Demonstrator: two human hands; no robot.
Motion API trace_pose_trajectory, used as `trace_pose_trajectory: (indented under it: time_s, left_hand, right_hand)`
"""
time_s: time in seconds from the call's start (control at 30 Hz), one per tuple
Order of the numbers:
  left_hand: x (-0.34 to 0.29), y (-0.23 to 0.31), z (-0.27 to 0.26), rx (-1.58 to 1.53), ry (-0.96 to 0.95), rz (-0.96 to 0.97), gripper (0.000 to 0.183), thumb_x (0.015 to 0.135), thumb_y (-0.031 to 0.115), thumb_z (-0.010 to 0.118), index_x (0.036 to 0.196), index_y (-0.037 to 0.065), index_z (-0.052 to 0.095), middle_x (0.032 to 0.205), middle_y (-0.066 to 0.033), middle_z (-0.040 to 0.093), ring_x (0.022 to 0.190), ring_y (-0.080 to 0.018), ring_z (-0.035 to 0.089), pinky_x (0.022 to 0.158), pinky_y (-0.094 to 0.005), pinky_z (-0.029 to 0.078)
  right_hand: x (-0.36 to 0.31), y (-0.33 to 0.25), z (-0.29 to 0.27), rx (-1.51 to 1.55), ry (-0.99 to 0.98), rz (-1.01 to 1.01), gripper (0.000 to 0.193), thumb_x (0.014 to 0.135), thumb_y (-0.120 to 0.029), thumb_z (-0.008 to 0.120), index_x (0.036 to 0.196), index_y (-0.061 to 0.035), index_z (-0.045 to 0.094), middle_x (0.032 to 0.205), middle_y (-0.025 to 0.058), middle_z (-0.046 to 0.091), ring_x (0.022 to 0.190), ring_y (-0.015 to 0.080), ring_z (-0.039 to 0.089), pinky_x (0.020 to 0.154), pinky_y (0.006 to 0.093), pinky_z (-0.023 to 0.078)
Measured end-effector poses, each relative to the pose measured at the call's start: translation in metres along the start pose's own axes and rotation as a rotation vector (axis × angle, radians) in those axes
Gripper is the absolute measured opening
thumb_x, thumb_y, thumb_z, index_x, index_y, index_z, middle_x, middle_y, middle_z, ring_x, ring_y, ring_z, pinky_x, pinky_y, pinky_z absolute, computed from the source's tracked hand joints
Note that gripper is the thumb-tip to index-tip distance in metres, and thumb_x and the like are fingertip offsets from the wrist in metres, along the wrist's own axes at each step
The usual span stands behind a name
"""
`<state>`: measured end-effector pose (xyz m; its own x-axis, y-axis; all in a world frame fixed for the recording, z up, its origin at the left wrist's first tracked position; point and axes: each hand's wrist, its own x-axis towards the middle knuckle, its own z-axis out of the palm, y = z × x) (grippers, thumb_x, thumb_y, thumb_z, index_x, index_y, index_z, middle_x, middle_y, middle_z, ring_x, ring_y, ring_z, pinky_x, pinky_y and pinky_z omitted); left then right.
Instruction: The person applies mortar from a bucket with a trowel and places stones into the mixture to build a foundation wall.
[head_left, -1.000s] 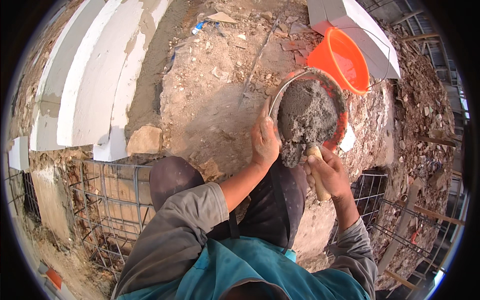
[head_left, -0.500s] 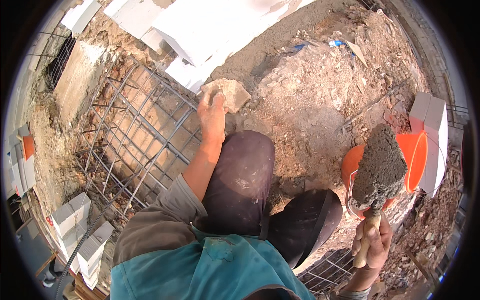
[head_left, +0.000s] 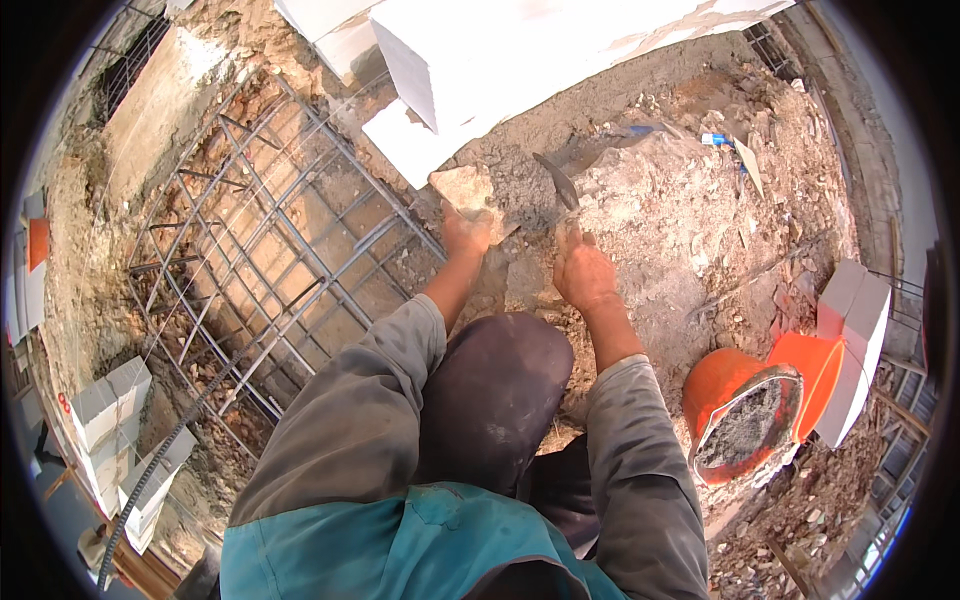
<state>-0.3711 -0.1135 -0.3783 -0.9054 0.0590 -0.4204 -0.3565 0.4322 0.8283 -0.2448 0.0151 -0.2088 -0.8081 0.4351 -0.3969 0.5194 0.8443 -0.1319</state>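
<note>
My left hand (head_left: 466, 232) grips a rough tan stone (head_left: 463, 188) by its near edge, close to the corner of a white block wall. To its right, my right hand (head_left: 585, 272) is closed round a trowel (head_left: 557, 180), most of whose handle the fingers hide. The trowel's blade is turned nearly edge-on, with no heap of mortar visible on it. Grey, damp-looking mortar (head_left: 517, 190) lies on the ground between stone and blade. Further right and nearer me, an orange bucket (head_left: 712, 385) holds more grey mortar (head_left: 750, 425).
A steel rebar cage (head_left: 290, 235) lies over a trench on the left. The white block wall (head_left: 530, 70) runs across the far side. Pale blocks stand at the lower left (head_left: 110, 420) and behind the bucket (head_left: 850, 310). Rubble (head_left: 660, 215) covers the ground right of centre.
My right hand has swung the trowel from beside the bucket, loaded with mortar, to the ground near the stone. The heap is gone from the blade. My left hand still holds the stone.
</note>
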Motion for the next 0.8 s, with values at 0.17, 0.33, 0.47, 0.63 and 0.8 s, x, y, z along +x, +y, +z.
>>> trace_pose_trajectory:
  time_s: [0.17,0.33,0.47,0.63,0.8]
  left_hand:
    - [-0.011,0.019,-0.004,0.015,0.078,0.007,0.071,0.070,0.014,0.075,0.132,0.000,0.043,0.104,-0.0173,0.067,0.087,-0.0273,0.068,0.075,-0.0369,0.054]
    - [-0.001,0.005,0.003,0.001,0.027,-0.092,0.063,0.074,0.016,0.074,0.128,0.001,0.045,0.101,-0.0143,0.066,0.085,-0.0277,0.067,0.074,-0.0403,0.054]
    - [0.006,0.013,-0.028,-0.074,-0.106,-0.095,0.089,0.070,0.023,0.079,0.138,-0.010,0.031,0.119,-0.0239,0.058,0.109,-0.0340,0.058,0.092,-0.0386,0.046]
    - [-0.063,0.137,-0.082,-0.379,-0.154,-0.180,0.057,0.091,0.025,0.060,0.136,-0.005,0.042,0.134,-0.0233,0.051,0.120,-0.0317,0.053,0.097,-0.0486,0.043]
    - [-0.280,0.236,-0.039,-0.613,-0.861,0.301,0.068,0.090,0.020,0.059,0.146,-0.004,0.029,0.143,-0.0261,0.037,0.133,-0.0308,0.039,0.108,-0.0444,0.034]
  right_hand:
    - [-0.016,-0.005,0.002,-0.199,-0.248,-0.054,0.055,0.091,-0.016,0.050,0.140,0.0040,0.035,0.133,0.0290,0.049,0.096,0.0386,0.065,0.086,0.0472,0.054]
    - [-0.120,0.009,-0.099,0.399,0.197,0.056,0.051,0.086,-0.008,0.055,0.133,0.0058,0.042,0.113,0.0275,0.060,0.099,0.0396,0.064,0.085,0.0453,0.051]
    - [-0.266,0.052,-0.159,0.461,0.414,0.376,0.046,0.085,-0.007,0.056,0.128,0.0070,0.046,0.104,0.0252,0.062,0.095,0.0357,0.064,0.082,0.0405,0.050]
    - [-0.388,0.127,-0.199,-0.164,0.234,0.572,0.038,0.090,-0.011,0.057,0.125,0.0014,0.051,0.105,0.0256,0.063,0.088,0.0438,0.063,0.074,0.0481,0.051]
    - [-0.379,0.204,-0.171,-0.374,-0.087,0.507,0.022,0.093,-0.010,0.047,0.112,0.0000,0.043,0.087,0.0238,0.059,0.073,0.0401,0.065,0.063,0.0478,0.054]
